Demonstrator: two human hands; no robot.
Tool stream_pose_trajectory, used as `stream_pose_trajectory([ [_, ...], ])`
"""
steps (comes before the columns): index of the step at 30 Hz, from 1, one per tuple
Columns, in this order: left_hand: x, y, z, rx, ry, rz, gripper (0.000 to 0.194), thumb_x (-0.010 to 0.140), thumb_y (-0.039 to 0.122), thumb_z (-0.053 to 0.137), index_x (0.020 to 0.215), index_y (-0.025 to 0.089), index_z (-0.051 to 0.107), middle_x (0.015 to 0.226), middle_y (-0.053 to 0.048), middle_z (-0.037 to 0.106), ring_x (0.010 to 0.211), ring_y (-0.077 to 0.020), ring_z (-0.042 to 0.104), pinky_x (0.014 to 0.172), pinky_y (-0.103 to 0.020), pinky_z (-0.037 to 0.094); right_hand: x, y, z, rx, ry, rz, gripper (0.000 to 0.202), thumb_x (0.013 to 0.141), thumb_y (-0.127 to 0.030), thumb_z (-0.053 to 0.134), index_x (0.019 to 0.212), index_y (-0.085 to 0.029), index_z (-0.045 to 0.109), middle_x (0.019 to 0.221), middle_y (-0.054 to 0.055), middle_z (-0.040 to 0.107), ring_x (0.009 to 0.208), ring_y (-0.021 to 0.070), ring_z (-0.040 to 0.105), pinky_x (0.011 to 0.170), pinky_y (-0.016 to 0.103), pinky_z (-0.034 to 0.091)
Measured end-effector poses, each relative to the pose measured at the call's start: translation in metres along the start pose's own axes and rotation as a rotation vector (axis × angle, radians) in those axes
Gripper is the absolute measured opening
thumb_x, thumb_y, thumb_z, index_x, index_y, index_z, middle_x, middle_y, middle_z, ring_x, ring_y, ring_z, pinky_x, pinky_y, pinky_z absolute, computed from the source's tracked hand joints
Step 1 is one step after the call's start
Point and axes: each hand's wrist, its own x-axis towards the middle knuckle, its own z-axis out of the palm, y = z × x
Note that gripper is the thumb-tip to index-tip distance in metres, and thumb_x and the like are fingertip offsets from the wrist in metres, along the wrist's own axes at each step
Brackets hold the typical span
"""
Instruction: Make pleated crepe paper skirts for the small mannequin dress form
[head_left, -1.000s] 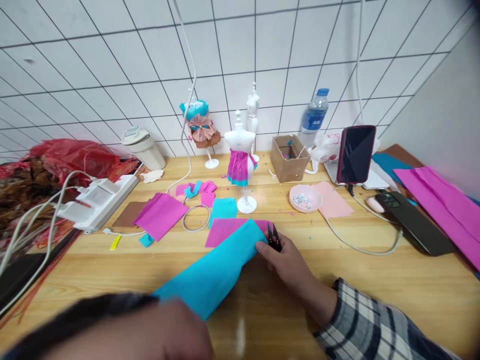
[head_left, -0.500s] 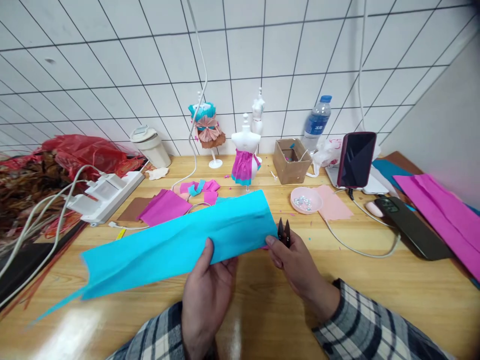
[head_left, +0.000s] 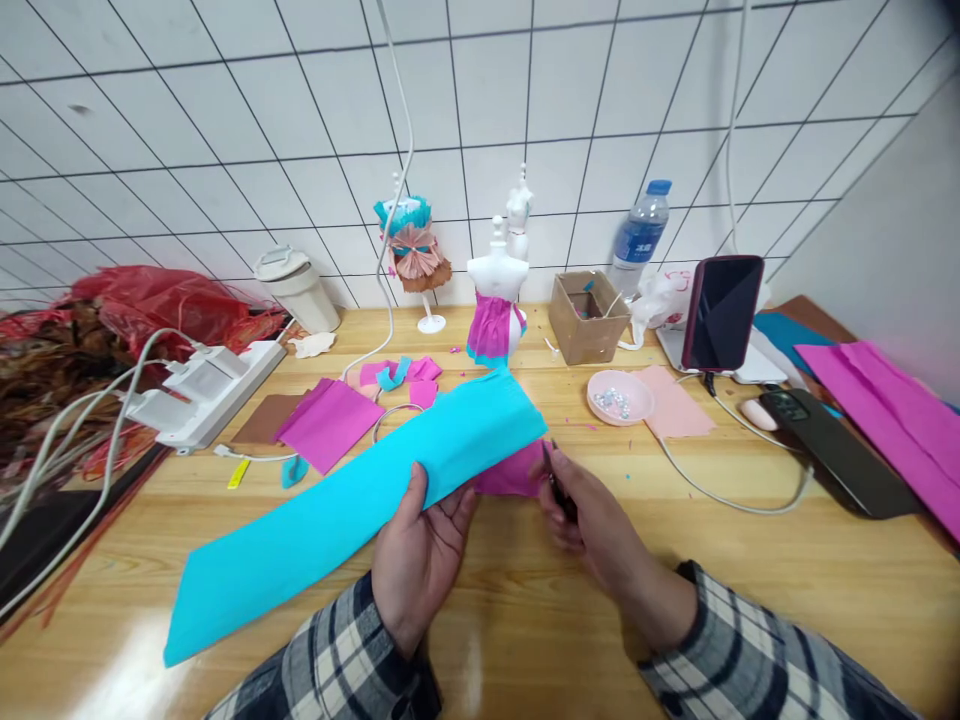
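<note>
A long turquoise strip (head_left: 341,511) slants near dark snips (head_left: 559,490).

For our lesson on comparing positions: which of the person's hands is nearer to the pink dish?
Right. The right hand is on the near side of the pink dish, slightly to its left; the left hand is farther left and nearer the camera.

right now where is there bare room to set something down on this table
Bare wood shows between the left sleeve and right sleeve, and between the right sleeve and white cable. Behind the turquoise strip it's crowded with scraps and dress forms.
</note>
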Motion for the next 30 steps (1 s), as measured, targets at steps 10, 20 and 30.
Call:
stream_pose_trajectory([
  [10,-0.007,-0.001,0.008,0.016,0.043,0.042,0.041,0.098,0.022,0.044,0.139,0.019,0.047,0.117,-0.013,0.071,0.088,-0.0181,0.073,0.077,-0.028,0.061,-0.016,0.026,0.02,-0.243,-0.309,0.085,0.057,0.083,-0.078,0.038,0.087,-0.021,0.043,0.07,0.001,0.068,0.046,0.0102,0.056,0.045,0.021,0.041],
  [20,-0.016,-0.009,0.011,0.041,0.085,-0.069,0.037,0.097,0.029,0.048,0.129,0.012,0.056,0.109,-0.014,0.073,0.093,-0.0196,0.072,0.091,-0.033,0.057,-0.018,0.022,0.02,-0.361,-0.288,0.074,0.056,0.085,-0.077,0.031,0.093,-0.023,0.043,0.052,-0.006,0.057,0.037,0.0103,0.049,0.038,0.018,0.03],
  [30,-0.012,-0.006,0.001,0.073,0.104,0.14,0.05,0.087,0.013,0.063,0.134,0.026,0.053,0.124,-0.007,0.068,0.103,-0.0205,0.068,0.084,-0.031,0.06,-0.001,-0.008,-0.02,-0.081,0.223,-0.289,0.041,0.085,-0.06,0.056,0.094,-0.02,0.059,0.061,-0.007,0.035,0.048,0.0075,0.027,0.042,0.021,0.024],
])
